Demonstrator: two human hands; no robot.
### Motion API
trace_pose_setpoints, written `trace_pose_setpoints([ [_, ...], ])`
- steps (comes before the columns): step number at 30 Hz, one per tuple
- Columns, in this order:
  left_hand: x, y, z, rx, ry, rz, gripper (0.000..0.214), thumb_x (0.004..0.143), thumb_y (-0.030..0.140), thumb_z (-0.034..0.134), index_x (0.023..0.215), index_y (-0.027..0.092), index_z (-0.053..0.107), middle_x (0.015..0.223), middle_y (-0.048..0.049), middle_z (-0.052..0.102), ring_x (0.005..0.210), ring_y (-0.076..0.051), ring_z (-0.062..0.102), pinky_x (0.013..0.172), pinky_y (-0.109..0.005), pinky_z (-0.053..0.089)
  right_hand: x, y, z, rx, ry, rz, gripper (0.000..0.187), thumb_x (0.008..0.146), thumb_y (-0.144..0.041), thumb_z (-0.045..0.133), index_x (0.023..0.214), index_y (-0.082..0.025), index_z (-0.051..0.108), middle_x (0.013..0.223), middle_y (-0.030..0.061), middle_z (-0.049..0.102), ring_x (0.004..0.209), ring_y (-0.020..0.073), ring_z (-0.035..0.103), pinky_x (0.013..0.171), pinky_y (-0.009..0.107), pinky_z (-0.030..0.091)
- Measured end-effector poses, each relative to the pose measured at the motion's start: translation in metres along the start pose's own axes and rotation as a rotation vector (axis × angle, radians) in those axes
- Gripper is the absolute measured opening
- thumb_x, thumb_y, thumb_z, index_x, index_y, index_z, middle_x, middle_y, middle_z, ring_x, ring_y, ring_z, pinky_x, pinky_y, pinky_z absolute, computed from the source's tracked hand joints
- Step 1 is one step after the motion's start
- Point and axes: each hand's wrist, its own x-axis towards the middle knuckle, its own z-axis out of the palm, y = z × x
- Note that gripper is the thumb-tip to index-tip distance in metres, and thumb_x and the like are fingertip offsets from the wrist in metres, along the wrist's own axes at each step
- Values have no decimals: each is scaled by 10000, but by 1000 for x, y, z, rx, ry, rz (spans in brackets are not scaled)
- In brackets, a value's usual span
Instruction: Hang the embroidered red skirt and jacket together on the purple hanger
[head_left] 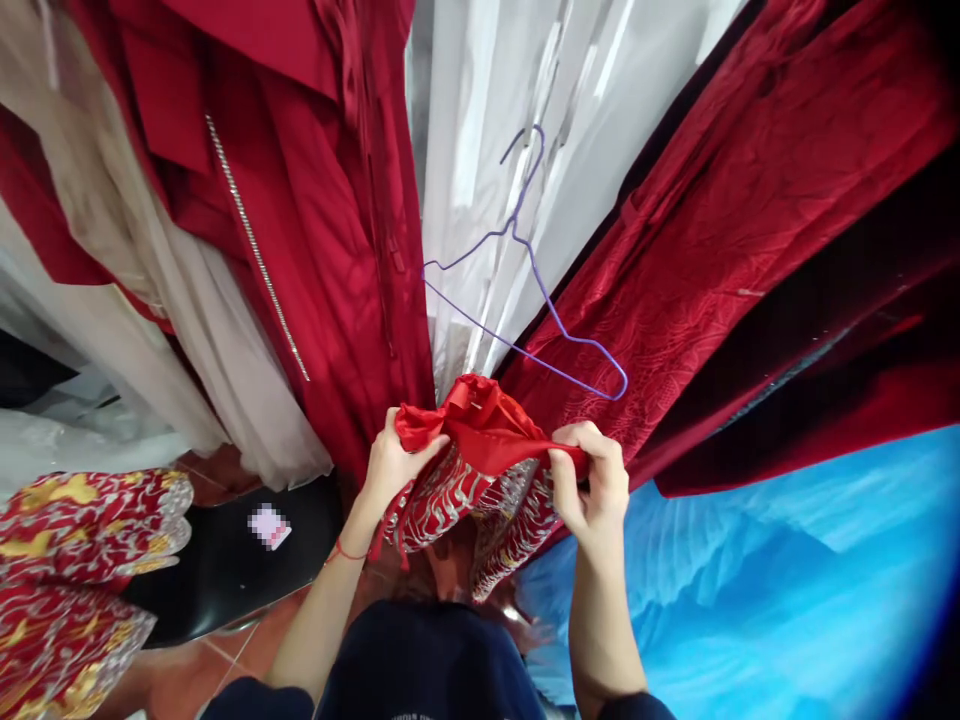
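Note:
A red garment (435, 500) with silver and gold embroidery hangs from my two hands, its plain satin waistband (487, 440) uppermost. My left hand (396, 460) pinches the band's left end between thumb and fingers. At the other end, the fingers of my right hand (592, 475) are closed on the satin, so the band is stretched between both hands. Just beyond the garment is a purple wire hanger (517, 235), tilted, with no clothing on it; neither hand touches it. Whether its hook is caught on anything I cannot tell.
Red dresses (322, 200) and pale gowns (217, 330) hang at left, white cloth (480, 110) behind the hanger, a red patterned dress (712, 200) at right. A black bench (217, 560) holds another embroidered red garment (67, 550). Blue fabric or backdrop (780, 580) fills the lower right.

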Motion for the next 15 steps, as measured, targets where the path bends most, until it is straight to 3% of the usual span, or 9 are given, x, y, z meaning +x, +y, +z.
trace_pose_setpoints([
  [3,-4,-18,-38,-158,67,-32,604,753,548,749,1184,216,486,1149,-122,684,1087,-289,683,986,-433,517,9,-23,8,88,99,-106,132,924,-175,569,1037,-237,543,756,-8,593,655,158,592,600,319,483],
  [7,-15,-41,-104,-169,227,73,804,764,557,735,1401,222,375,1409,-155,515,1292,-282,555,1119,-438,425,17,-45,19,112,304,-234,80,900,-217,624,976,-214,599,696,-4,579,584,160,570,501,305,433],
  [11,-35,-25,-156,91,408,296,856,746,591,749,1442,224,411,1485,-173,431,1414,-349,406,1176,-539,319,16,-70,29,128,390,-217,71,893,-253,655,935,-206,624,687,2,575,546,150,543,452,293,400],
  [13,-47,-2,-168,203,302,489,748,748,662,713,1363,274,541,1557,-137,369,1476,-386,298,1198,-602,239,12,-85,33,128,374,-191,87,904,-290,648,896,-209,620,677,3,572,529,145,529,446,297,399],
  [15,-57,22,-173,236,18,635,660,752,718,671,1283,329,620,1610,-85,321,1508,-390,236,1206,-637,190,8,-98,35,101,359,-159,145,914,-335,643,843,-212,610,664,8,578,517,144,523,444,305,398],
])
